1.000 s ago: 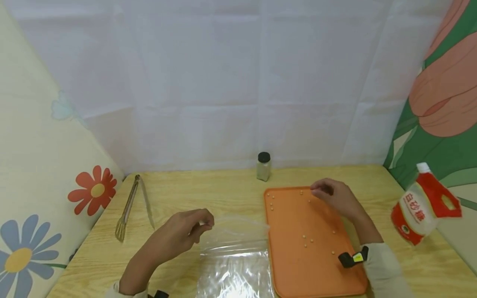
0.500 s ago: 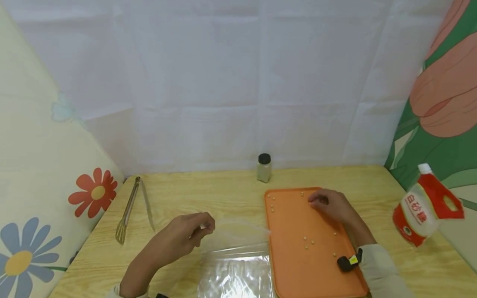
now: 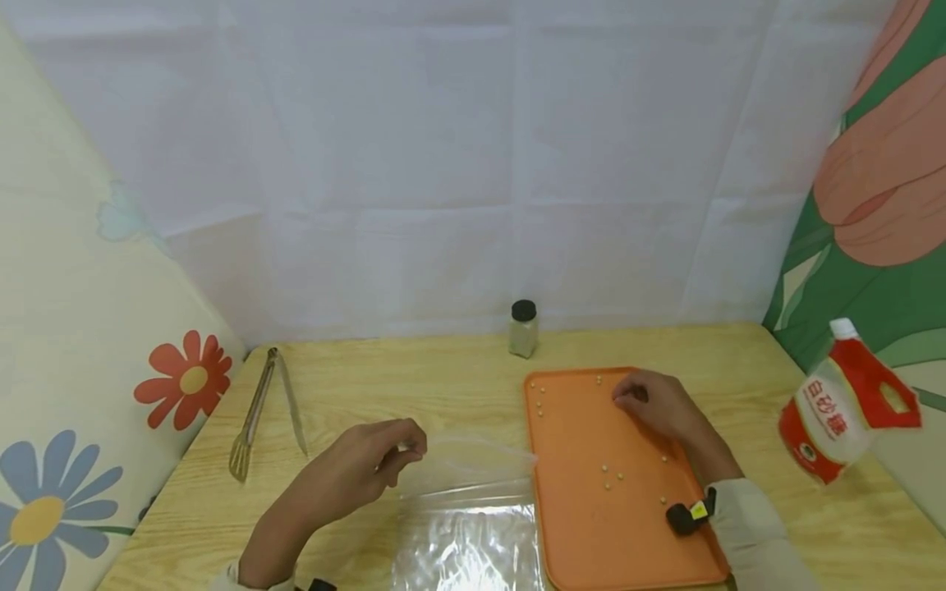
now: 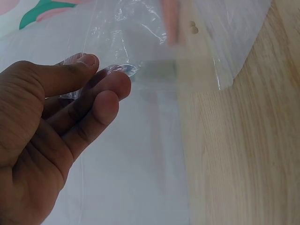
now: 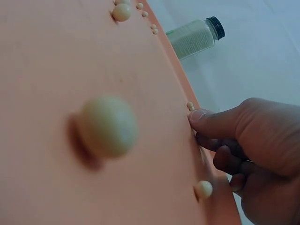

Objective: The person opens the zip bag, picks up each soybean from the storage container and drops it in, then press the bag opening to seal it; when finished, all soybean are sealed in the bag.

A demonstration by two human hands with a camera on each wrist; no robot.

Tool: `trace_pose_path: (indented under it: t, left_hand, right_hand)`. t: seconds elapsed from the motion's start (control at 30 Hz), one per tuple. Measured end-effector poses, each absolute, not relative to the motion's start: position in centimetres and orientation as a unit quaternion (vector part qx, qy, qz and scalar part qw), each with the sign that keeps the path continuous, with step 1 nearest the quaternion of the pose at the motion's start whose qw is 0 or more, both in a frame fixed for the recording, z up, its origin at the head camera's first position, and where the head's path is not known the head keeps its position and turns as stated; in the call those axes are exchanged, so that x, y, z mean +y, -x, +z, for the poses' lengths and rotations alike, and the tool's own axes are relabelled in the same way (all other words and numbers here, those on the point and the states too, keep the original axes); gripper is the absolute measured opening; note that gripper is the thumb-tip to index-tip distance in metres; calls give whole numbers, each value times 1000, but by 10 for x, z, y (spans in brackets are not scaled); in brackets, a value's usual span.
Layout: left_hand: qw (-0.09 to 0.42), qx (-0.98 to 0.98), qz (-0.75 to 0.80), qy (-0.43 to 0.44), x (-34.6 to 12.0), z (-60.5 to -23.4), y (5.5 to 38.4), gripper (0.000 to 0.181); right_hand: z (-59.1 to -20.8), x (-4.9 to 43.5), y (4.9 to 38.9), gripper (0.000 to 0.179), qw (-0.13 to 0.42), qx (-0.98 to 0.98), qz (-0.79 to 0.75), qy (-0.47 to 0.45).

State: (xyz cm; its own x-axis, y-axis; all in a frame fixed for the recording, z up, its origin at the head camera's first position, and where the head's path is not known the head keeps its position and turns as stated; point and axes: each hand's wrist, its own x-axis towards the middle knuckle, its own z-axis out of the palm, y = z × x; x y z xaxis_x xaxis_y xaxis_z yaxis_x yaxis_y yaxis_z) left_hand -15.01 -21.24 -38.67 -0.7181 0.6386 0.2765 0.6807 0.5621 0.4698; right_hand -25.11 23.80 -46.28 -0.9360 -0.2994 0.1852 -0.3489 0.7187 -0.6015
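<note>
My left hand pinches the upper left edge of a clear plastic bag, which lies along the left side of an orange tray. In the left wrist view the bag's see-through film runs up from between thumb and fingers. Over the tray's far right corner, my right hand has thumb and forefinger pinched down on a small cream ball, which the fingertips hide. Several more cream balls lie scattered on the tray. A large blurred ball is close to the right wrist camera.
Behind the tray stands a small jar with a black lid. Metal tongs lie at the left of the wooden table. A red and white sugar pouch stands at the right. A white cloth hangs behind.
My right hand has come slightly down and toward me, and its fingertips now cover a ball that was visible beside them. The left hand keeps its hold on the bag.
</note>
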Motion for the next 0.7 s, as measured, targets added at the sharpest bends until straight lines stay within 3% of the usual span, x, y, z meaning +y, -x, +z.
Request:
trace_pose_path:
  t: [0.43,0.7]
  left_hand:
    - [34,-882,-289,371,-212,-387,149,33]
    - [26,-883,-292,367,-211,-385,149,34]
  right_hand:
    - [-429,209,241,14,85,-879,396,-251]
    - [-396,161,214,8,38,-814,464,-348]
